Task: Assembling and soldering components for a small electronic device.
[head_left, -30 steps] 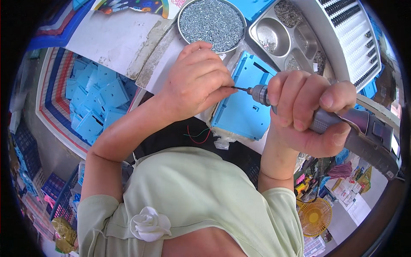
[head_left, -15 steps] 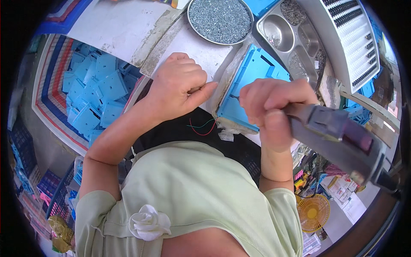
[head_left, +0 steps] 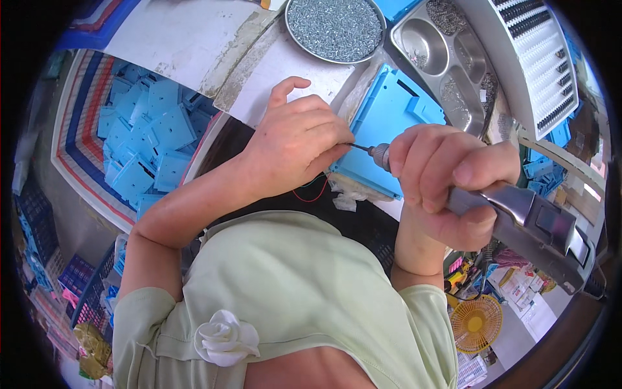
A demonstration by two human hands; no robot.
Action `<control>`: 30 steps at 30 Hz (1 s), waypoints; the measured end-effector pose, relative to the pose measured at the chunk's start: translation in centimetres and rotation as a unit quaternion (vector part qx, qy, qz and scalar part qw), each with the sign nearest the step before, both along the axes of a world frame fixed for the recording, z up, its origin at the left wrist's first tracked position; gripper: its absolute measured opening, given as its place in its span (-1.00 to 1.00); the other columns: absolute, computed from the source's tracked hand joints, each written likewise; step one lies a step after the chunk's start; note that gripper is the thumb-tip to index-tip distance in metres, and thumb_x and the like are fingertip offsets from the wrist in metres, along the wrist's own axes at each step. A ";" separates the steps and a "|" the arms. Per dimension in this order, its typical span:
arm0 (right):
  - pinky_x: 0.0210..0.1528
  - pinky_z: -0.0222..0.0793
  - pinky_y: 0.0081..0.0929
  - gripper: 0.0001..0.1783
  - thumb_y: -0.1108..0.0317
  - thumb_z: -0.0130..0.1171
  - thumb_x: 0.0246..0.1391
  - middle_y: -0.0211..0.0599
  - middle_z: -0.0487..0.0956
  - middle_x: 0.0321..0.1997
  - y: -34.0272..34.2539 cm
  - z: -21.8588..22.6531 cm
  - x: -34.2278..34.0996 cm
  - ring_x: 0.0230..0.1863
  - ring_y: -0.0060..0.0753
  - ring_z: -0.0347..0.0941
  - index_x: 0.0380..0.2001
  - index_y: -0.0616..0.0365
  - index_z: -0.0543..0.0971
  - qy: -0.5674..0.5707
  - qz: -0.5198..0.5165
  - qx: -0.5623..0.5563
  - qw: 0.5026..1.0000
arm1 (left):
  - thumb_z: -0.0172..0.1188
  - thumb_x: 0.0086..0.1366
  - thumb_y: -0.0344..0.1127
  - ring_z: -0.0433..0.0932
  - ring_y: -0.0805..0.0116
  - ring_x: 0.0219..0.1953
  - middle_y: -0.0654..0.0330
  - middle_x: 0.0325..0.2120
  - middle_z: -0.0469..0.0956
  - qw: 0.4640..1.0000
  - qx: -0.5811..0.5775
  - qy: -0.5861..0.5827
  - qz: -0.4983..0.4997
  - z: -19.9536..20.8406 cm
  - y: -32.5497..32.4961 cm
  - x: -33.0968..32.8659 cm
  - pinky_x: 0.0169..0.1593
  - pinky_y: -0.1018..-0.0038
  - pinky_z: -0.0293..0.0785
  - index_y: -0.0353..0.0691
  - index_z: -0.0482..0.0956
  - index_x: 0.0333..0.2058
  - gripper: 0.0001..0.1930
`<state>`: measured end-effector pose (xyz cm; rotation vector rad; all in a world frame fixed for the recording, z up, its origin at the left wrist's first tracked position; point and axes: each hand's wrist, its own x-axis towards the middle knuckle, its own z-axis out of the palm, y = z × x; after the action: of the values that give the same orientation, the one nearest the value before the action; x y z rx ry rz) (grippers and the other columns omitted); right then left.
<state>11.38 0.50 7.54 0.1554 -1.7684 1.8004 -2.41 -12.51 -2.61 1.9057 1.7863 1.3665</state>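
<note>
My right hand (head_left: 447, 172) is wrapped around a dark grey electric screwdriver (head_left: 541, 227), tilted with its thin bit pointing left. At the tip of that bit, the thumb and fingers of my left hand (head_left: 295, 139) are pinched together, while one finger sticks up. Whatever they pinch is hidden or too small to make out. Beneath the bit lies a flat light-blue plastic panel (head_left: 395, 104) on the bench, partly covered by my right hand.
A round metal dish (head_left: 335, 29) full of small silvery screws stands at the back. Right of it is a divided steel tray (head_left: 421, 48) with small parts, then a white rack (head_left: 541, 58) with black pieces. Several blue panels (head_left: 139, 123) fill a striped-lined bin at left.
My left hand has moved right and its fingers now meet the screwdriver's bit. The screwdriver has swung lower and right with my right hand, bringing its bit into sight.
</note>
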 end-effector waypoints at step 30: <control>-0.53 0.26 -0.37 -0.66 0.14 0.15 0.31 -0.43 0.34 -0.66 4.7 -0.7 11.1 -0.68 -0.46 0.24 -0.09 0.21 0.45 0.085 -0.212 -0.014 0.974 | 0.34 0.13 -0.39 0.52 0.15 -0.04 0.23 -0.04 0.63 0.985 -0.005 0.107 -0.133 2.2 6.0 3.5 0.11 0.17 0.34 -0.15 0.67 -0.12 -0.70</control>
<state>22.44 5.23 6.82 -0.0748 -1.5189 1.4570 1.07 -6.50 -0.40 2.2623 1.5451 1.0967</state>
